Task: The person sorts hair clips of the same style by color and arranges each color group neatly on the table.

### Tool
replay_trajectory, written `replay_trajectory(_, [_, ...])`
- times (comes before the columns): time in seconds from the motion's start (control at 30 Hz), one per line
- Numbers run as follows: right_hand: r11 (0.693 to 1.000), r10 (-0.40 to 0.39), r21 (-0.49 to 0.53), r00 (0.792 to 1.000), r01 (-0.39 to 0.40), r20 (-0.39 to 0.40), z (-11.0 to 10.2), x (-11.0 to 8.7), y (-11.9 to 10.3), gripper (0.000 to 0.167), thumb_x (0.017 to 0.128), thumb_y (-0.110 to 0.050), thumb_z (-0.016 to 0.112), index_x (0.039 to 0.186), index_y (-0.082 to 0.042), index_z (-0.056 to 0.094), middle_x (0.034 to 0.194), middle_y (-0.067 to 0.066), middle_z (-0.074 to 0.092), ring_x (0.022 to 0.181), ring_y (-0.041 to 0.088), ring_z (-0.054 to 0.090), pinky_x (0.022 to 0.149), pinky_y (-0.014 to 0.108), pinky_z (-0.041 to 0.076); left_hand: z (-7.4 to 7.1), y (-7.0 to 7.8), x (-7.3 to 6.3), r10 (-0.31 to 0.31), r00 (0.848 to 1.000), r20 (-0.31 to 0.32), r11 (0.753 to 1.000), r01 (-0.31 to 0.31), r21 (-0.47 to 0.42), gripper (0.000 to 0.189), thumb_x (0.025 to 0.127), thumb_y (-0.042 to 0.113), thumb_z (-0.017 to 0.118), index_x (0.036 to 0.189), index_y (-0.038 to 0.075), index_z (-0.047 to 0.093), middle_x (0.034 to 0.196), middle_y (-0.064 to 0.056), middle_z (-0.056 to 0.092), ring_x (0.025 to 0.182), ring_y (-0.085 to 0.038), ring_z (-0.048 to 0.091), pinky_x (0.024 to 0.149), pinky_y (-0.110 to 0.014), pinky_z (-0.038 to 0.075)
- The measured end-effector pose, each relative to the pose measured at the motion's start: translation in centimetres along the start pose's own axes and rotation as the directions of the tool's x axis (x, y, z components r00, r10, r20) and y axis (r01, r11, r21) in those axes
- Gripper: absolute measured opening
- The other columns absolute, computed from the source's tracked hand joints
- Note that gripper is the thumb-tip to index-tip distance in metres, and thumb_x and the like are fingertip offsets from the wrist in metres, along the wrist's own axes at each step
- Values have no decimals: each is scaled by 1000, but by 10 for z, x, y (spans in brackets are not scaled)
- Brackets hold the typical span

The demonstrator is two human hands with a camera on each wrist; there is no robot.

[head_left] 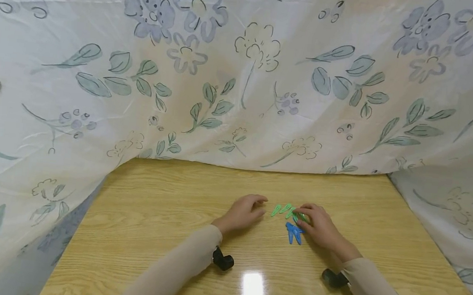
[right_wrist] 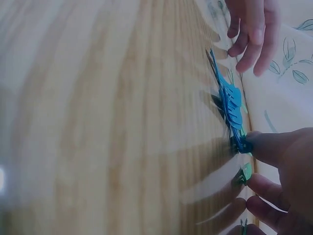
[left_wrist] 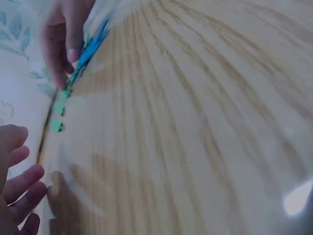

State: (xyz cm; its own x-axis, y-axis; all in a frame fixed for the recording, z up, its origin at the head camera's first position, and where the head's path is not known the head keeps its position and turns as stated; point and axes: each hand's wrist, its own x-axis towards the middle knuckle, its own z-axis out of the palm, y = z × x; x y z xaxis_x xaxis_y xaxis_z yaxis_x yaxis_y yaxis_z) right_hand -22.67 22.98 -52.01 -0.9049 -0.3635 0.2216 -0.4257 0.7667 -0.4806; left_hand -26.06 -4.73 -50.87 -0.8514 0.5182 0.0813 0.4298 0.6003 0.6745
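Note:
Several blue snap hair clips lie in an overlapping bunch on the wooden table. Just beyond them is a loose row of green snap hair clips. My right hand reaches over the clips from the right. In the right wrist view its thumb touches the end of a blue clip, and a fingertip meets a green clip; thumb and fingers stand apart. The right hand hides part of the green row. To the left, my left hand hovers by the row with loosely bent fingers, holding nothing.
The wood-grain table stretches out on both sides of the clips. A floral curtain hangs along its back edge and sides. Black wrist-worn devices sit at both cuffs. Light glares off the tabletop near the front.

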Motion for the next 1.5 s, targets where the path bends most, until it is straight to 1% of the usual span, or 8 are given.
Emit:
replay_trajectory(0.13, [1000,8,3,1000,-8,6,-1,1,0,29,94,-11,71,123,-7,71,125,18,65,120,43,55,97,67,41,7,4,7,-7,1000,-8,999,8,53,43,99,26,64,141,18,60,133,-3,66,121,-22,58,105,-47,39])
replay_trajectory(0.3, [1000,11,4,1000,-11,14,-2,1,-1,30,94,-12,71,123,-7,71,125,19,64,119,44,54,97,67,41,15,2,16,-15,1000,9,996,14,90,49,96,27,67,144,26,57,136,0,62,121,-20,54,101,-42,36])
replay_trajectory(0.4, [1000,1,10,1000,-1,13,-2,2,-1,29,95,-12,70,124,-6,71,126,20,64,119,44,55,97,67,41,16,1,20,-17,1000,26,995,14,96,51,96,27,69,145,29,56,139,-1,60,122,-20,52,100,-41,35])
replay_trajectory(0.63, [1000,-9,-2,1000,9,18,-2,5,-1,29,95,-10,69,123,-6,71,125,19,65,118,43,56,96,65,42,16,2,27,7,998,59,992,-15,129,51,97,30,68,147,30,55,137,-2,58,119,-20,50,96,-36,34])
replay_trajectory(0.83, [1000,-2,-15,1000,3,28,-2,7,-2,28,95,-11,69,123,-7,72,124,19,65,117,43,57,94,65,43,18,2,30,2,998,70,985,-14,169,48,98,31,67,145,31,57,140,-3,56,124,-22,50,96,-37,34])
replay_trajectory(1.07, [1000,14,-13,999,-14,31,-3,6,-2,29,95,-11,70,123,-8,72,125,20,65,118,44,57,95,67,42,20,7,30,-15,999,51,977,4,215,45,98,33,67,143,31,59,136,-2,57,120,-21,51,93,-36,35])
replay_trajectory(1.3, [1000,11,-18,999,-11,31,-4,5,-2,28,95,-12,69,123,-9,72,125,19,65,118,43,56,94,66,43,24,10,30,-53,999,5,985,51,166,33,96,30,70,129,31,70,132,-1,61,116,-22,53,89,-33,34])
replay_trajectory(1.5, [1000,21,-10,1000,-20,22,-2,3,1,28,94,-12,71,122,-10,73,124,18,65,117,42,56,95,65,43,32,13,32,-92,993,-67,989,99,109,20,92,26,75,112,28,79,119,4,68,107,-18,55,84,-32,31])
